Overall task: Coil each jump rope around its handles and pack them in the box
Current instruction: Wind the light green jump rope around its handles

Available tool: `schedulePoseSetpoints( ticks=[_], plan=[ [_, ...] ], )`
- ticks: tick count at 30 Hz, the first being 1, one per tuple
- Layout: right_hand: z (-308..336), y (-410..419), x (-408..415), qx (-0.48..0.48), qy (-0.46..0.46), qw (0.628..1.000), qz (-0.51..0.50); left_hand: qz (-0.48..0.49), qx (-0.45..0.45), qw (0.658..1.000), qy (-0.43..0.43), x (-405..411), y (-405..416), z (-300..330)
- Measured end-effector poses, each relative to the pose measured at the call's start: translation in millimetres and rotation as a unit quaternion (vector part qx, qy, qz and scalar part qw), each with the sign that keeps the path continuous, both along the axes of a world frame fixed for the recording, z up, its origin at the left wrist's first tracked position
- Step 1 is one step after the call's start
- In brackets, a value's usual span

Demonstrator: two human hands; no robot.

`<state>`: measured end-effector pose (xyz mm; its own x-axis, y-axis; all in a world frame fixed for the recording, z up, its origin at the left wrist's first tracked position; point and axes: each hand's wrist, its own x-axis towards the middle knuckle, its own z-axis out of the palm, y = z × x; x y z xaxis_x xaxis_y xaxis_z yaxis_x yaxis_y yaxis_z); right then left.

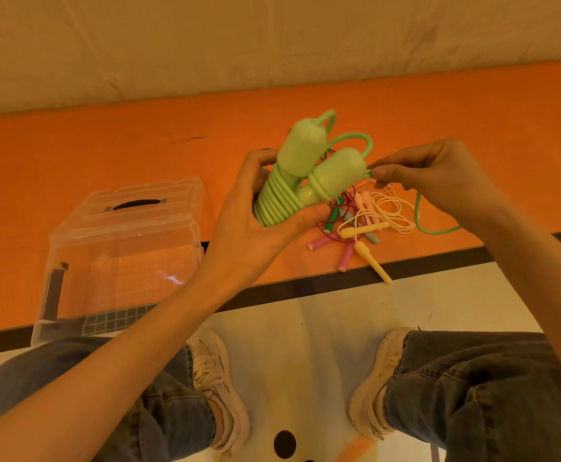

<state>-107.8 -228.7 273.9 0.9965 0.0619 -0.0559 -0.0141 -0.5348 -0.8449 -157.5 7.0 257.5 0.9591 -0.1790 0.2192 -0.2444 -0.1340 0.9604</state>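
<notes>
While left hand [259,208] grips, green handles [305,168] point up-right, rope [435,228] trailing

An orange mat [105,151] covers the floor. On its near left part stands a clear plastic box [122,258] with the lid open behind it. To the right lies a tangled pile of jump ropes [362,225] with pink, yellow and green handles.

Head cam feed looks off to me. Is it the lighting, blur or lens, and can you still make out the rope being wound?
Head view: warm orange cast throughout; wide-angle bends the table edge; glare on the clear box; green rope coils stay sharp, left hand gripping, right hand pinching.
</notes>
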Motion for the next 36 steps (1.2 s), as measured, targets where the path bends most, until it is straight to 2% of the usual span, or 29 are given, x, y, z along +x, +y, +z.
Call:
schedulePoseSetpoints(
  ticks=[5,9,15,20,25,31,34,36],
  plan=[
    [2.3,2.0,-2.4,-0.022,0.062,0.997,0.05,0.043,-0.056,0.996,0.059,6.9,1.9,-1.1],
    [8.3,8.9,-8.7,-0.008,0.121,0.986,0.111,0.109,-0.032,0.988,0.109,12.9,6.5,-9.0],
    [13.6,15.9,-13.7,-0.022,0.188,0.959,0.21,0.136,-0.035,0.979,0.147,14.0,6.5,-14.9],
    [12.5,10.1,-12.2,-0.014,0.157,0.971,0.181,0.133,-0.03,0.977,0.161,17.4,9.0,-16.6],
    [14.1,-1.7,-12.8,-0.074,0.138,0.975,0.158,0.177,-0.018,0.972,0.157,26.8,21.1,-19.7],
    [26.0,-10.6,-19.7,-0.091,0.106,0.978,0.157,0.198,0.018,0.968,0.15,38.1,35.7,-23.8],
    [31.5,-14.2,-24.3,-0.072,0.08,0.978,0.18,0.2,0.089,0.968,0.124,42.0,43.8,-23.9],
    [33.8,-15.2,-25.7,-0.069,0.066,0.974,0.207,0.178,0.22,0.956,0.074,40.0,44.1,-25.6]
  ],
)
